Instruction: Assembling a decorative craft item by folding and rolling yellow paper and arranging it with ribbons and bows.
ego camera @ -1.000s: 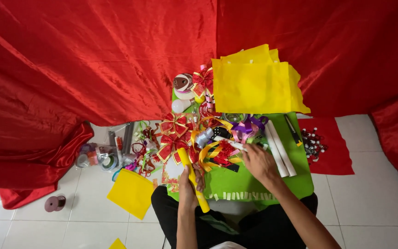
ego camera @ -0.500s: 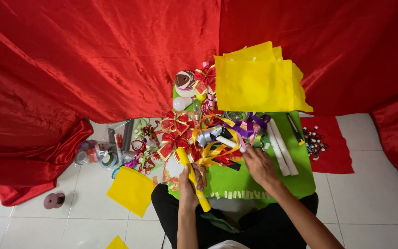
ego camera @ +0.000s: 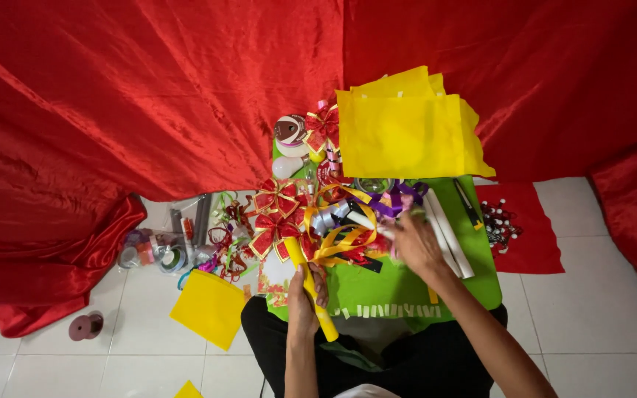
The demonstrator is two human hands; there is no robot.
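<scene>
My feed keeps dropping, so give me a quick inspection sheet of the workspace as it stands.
Surface: green table, crowded at the far half, bare near the person.
Job's things: yellow stick-shaped tool; yellow ribbon loops.
Clutter: red bows, yellow bags, white strips, ribbon spools on the floor, yellow sheet.
Hands: left hand grips the yellow tool; right hand reaches into the ribbons, fingers hidden.
Cables: nothing seen.
Surroundings: red satin cloth behind, white tiled floor.
</scene>
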